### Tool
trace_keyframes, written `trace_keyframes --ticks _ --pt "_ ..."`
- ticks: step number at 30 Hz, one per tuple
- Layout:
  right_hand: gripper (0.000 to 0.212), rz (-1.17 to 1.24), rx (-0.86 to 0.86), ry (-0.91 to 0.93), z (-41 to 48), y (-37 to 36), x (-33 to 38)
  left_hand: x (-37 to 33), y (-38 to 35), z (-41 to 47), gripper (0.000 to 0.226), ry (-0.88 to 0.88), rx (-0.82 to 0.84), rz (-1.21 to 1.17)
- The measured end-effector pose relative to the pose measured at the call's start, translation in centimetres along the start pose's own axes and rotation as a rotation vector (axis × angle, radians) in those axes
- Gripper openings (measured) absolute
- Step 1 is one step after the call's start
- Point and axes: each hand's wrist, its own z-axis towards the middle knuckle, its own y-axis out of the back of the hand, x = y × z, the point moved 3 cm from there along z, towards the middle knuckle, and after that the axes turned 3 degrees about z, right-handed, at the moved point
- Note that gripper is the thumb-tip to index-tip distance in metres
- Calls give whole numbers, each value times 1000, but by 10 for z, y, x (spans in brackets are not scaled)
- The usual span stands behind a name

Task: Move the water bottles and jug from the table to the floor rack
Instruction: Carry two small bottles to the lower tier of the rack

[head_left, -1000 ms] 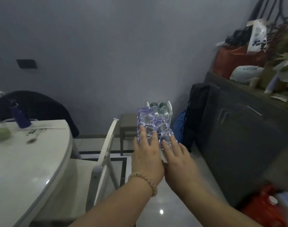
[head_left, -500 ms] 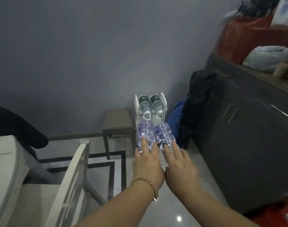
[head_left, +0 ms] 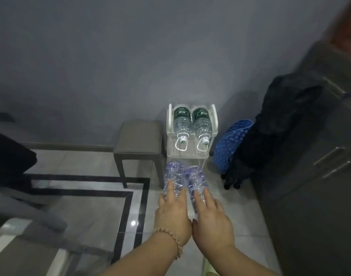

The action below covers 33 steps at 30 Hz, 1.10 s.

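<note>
Over the last second the table leaves the view and the floor rack [head_left: 188, 153] comes directly ahead, beside the stool [head_left: 138, 136]. The left hand [head_left: 171, 218] grips the left bottle [head_left: 173, 174]; the right hand [head_left: 212, 222] grips the right bottle [head_left: 195, 177]. Both bottles are held level, side by side, bases toward the rack and just short of its lower tier. Two green-label bottles [head_left: 181, 122] lie on the top tier. The carry appears nearly complete; insertion is likely next.
</note>
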Motion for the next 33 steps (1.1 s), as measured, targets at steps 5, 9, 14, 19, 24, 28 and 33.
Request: trace_keyframes --ticks 5,9,14,19,24,28,33 --pt "80 -35 105 45 77 -34 -67 -18 -67 78 88 118 68 -38" --pt "83 -39 130 23 137 -76 -112 -14 -125 142 85 116 72 -79" --pt "81 -34 43 -13 217 -154 -151 16 -196 236 85 39 31 -105" --pt "78 48 -113 -60 302 -231 -183 46 -260 333 86 -93 -49 -102" --pt "74 51 -277 -43 378 -278 -211 60 -303 415 80 -233 -213 -92" --pt "72 14 -357 -57 419 -294 -225 58 -320 468 84 -289 -294 -47" --pt "62 -45 -386 -72 445 -296 -231 50 -330 502 86 -312 -318 134"
